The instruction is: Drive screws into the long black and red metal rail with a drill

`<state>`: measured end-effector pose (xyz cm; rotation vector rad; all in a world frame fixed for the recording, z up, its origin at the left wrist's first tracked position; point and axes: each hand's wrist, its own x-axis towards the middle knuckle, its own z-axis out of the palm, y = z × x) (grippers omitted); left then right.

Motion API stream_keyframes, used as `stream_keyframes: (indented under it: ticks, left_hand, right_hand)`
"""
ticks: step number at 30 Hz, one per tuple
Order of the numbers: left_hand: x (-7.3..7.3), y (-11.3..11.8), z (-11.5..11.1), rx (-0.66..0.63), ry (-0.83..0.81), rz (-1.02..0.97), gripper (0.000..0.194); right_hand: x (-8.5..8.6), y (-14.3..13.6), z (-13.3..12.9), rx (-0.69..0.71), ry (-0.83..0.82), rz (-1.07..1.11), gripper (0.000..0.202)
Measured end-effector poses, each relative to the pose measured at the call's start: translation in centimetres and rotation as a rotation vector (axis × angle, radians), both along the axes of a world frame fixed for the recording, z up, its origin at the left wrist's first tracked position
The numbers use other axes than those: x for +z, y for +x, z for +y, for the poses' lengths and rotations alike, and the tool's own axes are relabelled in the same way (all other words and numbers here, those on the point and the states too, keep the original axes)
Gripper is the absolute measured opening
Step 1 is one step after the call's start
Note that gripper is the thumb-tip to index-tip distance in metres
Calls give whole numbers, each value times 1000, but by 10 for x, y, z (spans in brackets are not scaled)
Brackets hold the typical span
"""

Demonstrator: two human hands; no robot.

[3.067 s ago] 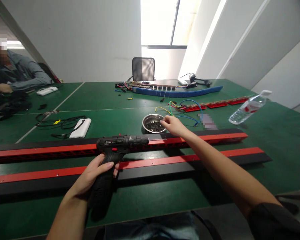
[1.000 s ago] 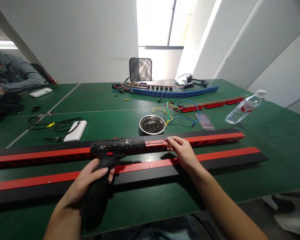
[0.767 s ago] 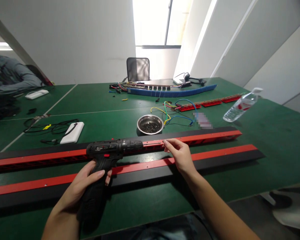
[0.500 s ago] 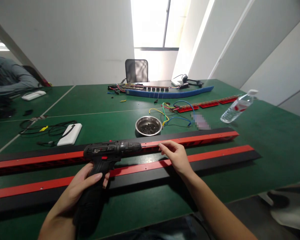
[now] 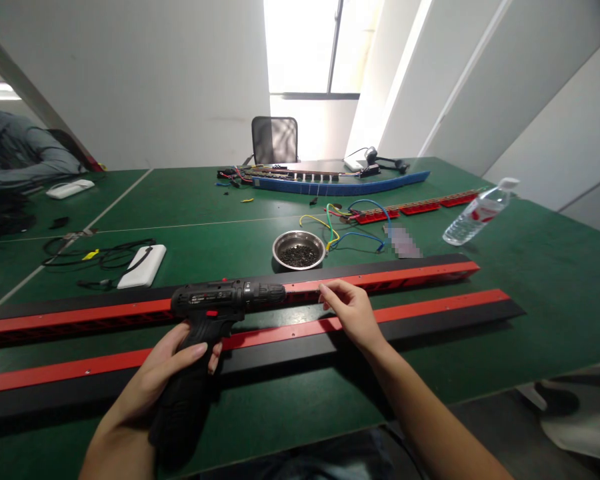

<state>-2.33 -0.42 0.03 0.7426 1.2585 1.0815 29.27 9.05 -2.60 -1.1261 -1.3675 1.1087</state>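
Observation:
My left hand point(image 5: 173, 363) is wrapped round the grip of a black cordless drill point(image 5: 207, 303), which points to the right. A thin bit point(image 5: 301, 290) sticks out of its chuck. At the bit's tip, my right hand point(image 5: 347, 307) has thumb and forefinger pinched together; whatever lies between them is too small to make out. Beneath both hands run two long red-and-black bars: the far bar point(image 5: 405, 272) behind the drill, and the near bar point(image 5: 290, 335) under my wrists. Small screws show along their red strips.
A metal bowl point(image 5: 299, 257) of small dark screws stands behind the far bar. Also on the green table are a white power bank point(image 5: 143, 267) with cables, a water bottle point(image 5: 477, 217), a blue curved strip point(image 5: 340, 187) and wired red strips point(image 5: 420, 208). Another person's sleeve point(image 5: 40, 150) shows at left.
The view has shifted very slightly. Both hands and the drill keep practically the same position, with the right fingers still pinched at the bit's tip.

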Motion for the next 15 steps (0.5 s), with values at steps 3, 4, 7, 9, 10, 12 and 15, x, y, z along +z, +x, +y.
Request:
stream_keyframes:
  ticks: [3, 4, 7, 9, 10, 12, 15]
  left_hand:
    - [2, 1, -1, 6, 0, -10, 34]
    - [3, 2, -1, 11, -6, -16, 34]
    - [4, 2, -2, 10, -18, -24, 33]
    - [4, 2, -2, -12, -12, -20, 31]
    - [4, 1, -3, -24, -3, -18, 30]
    - [3, 1, -3, -32, 15, -18, 31]
    - [3, 2, -3, -13, 16, -19, 34]
  right_hand:
    - [0, 1, -1, 12, 3, -2, 33]
    - [0, 1, -1, 15, 4, -2, 33]
    - [0, 1, -1, 19, 8, -3, 34]
    - [0, 1, -1, 14, 15, -2, 35]
    - [0, 1, -1, 11, 20, -5, 36]
    - [0, 1, 0, 5, 33, -18, 36]
    - [-2, 2, 0, 4, 47, -36, 35]
